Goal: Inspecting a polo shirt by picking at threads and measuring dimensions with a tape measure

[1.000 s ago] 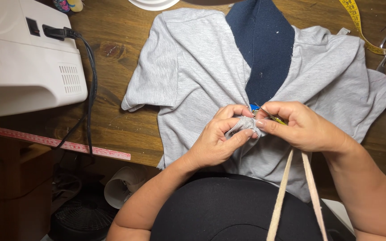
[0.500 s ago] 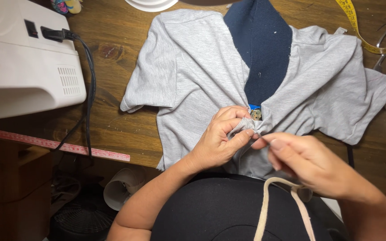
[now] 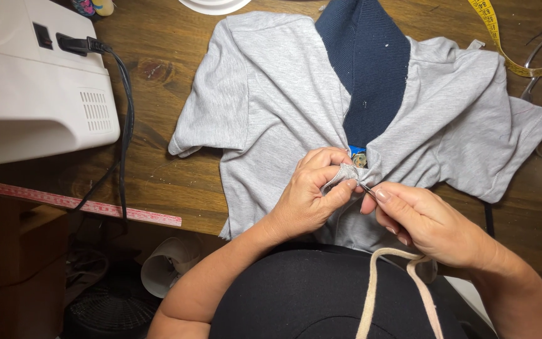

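Grey shirt (image 3: 271, 107) lies spread on the wooden table (image 3: 158, 182), its bunched fold pinched shut between left hand (image 3: 308, 194) fingers at the near table edge. Right hand (image 3: 428, 220) fingers closed on a thin needle (image 3: 366, 187), tip just right of that pinch. Risk: needle slipping into left fingertips, or fold pulling loose. Sewing machine (image 3: 32, 94) sits well left; scissors (image 3: 537, 69) far right. Room for moving lies toward the body.
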